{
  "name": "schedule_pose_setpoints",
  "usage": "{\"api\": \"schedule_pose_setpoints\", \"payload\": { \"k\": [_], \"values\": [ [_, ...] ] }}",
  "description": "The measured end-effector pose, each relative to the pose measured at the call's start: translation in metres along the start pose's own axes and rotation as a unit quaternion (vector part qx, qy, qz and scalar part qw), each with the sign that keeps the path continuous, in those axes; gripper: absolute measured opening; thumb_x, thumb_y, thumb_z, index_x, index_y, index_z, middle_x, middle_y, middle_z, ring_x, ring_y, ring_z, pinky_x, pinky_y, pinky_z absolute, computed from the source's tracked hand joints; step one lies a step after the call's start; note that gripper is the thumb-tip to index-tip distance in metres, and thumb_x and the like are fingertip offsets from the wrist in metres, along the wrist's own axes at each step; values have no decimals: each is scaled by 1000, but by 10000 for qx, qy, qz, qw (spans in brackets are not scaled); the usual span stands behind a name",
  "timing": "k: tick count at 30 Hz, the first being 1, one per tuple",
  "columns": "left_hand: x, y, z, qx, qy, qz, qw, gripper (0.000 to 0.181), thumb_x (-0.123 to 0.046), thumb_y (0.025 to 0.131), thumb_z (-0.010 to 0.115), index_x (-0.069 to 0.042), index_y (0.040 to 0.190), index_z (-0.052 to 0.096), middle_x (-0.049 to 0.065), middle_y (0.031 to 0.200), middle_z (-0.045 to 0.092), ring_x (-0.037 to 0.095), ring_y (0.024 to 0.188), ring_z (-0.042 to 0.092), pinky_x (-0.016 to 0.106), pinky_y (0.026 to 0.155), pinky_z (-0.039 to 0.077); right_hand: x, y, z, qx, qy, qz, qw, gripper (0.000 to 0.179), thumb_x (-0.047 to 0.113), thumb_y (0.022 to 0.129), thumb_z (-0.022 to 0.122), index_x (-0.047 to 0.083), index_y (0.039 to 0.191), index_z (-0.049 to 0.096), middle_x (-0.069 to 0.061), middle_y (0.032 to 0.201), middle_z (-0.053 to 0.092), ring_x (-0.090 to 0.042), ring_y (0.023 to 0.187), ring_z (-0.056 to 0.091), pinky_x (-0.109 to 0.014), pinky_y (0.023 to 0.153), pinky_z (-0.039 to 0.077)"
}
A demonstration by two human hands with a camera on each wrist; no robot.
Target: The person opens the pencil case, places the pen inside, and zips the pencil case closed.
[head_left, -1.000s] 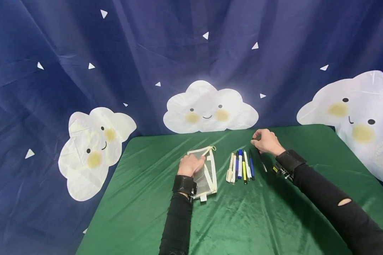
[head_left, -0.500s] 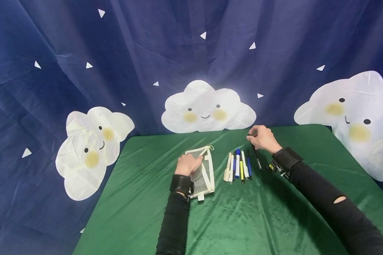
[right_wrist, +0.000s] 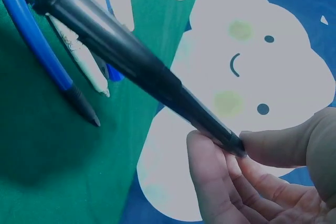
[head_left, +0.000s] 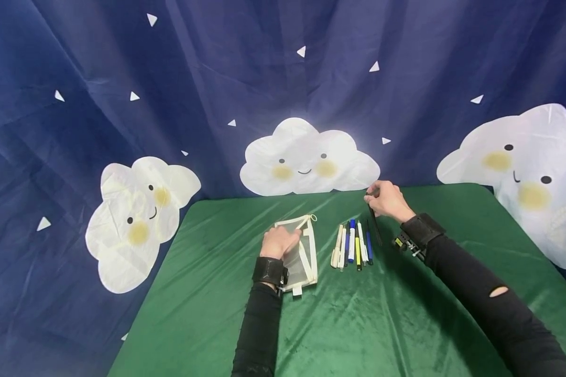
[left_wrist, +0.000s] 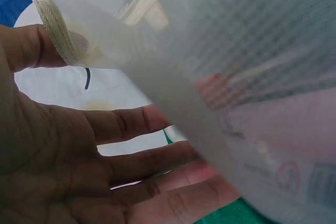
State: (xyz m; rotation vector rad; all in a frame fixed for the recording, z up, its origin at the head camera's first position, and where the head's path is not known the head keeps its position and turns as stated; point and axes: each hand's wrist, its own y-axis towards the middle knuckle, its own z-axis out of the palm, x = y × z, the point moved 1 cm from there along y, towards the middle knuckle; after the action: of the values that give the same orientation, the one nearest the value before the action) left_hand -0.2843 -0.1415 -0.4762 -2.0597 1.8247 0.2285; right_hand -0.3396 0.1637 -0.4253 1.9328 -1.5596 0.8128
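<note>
My right hand (head_left: 390, 201) pinches a black pen (right_wrist: 121, 51) by one end between thumb and fingertips; the pen slants down from it in the head view. A row of pens and markers lies just left of it, among them a blue marker (head_left: 351, 243), a yellow-and-black pen (head_left: 358, 251) and a blue pen (head_left: 369, 247). My left hand (head_left: 278, 242) holds a see-through mesh zip pouch (head_left: 313, 262) with cream edging. In the left wrist view its thumb is at the zipper edge (left_wrist: 60, 35), and its fingertips are partly hidden behind the mesh.
A green cloth (head_left: 339, 324) covers the table. Behind it hangs a dark blue curtain (head_left: 264, 63) with white smiling clouds. The pouch's zip pull ring (head_left: 313, 217) points toward the back, and a small white tag (head_left: 297, 291) sticks out at its front.
My right hand has shifted slightly left and toward the back, bringing the black pen nearer the row. The left hand stays on the pouch.
</note>
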Motion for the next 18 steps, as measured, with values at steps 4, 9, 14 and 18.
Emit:
{"api": "schedule_pose_setpoints", "payload": {
  "k": [4, 9, 14, 18],
  "values": [
    [0, 0, 1, -16, 35, -35, 10000, 67, -52, 94, 42, 4, 118, 70, 26, 129, 67, 42, 117, 65, 47, 101, 51, -1, 4, 1, 15, 91, 12, 10000, 30, 13, 101, 57, -8, 123, 56, -32, 110, 64, -32, 73, 72, -39, 68, 63],
    [1, -1, 1, -80, -31, 8, 10000, 66, -52, 93, 43, 3, 113, 72, 26, 127, 68, 42, 114, 66, 48, 99, 51, 1, 7, 1, -62, 168, 6, 9998, 30, 12, 101, 56, -9, 122, 56, -32, 109, 63, -37, 78, 72, -44, 72, 64],
    [2, 0, 1, -62, -68, 5, 10000, 68, -54, 92, 42, 3, 114, 72, 26, 126, 68, 42, 114, 65, 48, 98, 51, 4, 12, 2, -208, 206, -4, 9996, 27, 12, 101, 57, -8, 118, 56, -29, 106, 62, -30, 72, 72, -47, 74, 64],
    [3, 1, 0, -83, -107, 26, 9999, 68, -53, 93, 42, 4, 116, 71, 26, 127, 68, 43, 115, 65, 49, 98, 51, 7, 15, 4, -315, 255, -45, 9992, 25, 12, 100, 57, -8, 116, 56, -29, 105, 63, -37, 76, 73, -45, 73, 64]
  ]
}}
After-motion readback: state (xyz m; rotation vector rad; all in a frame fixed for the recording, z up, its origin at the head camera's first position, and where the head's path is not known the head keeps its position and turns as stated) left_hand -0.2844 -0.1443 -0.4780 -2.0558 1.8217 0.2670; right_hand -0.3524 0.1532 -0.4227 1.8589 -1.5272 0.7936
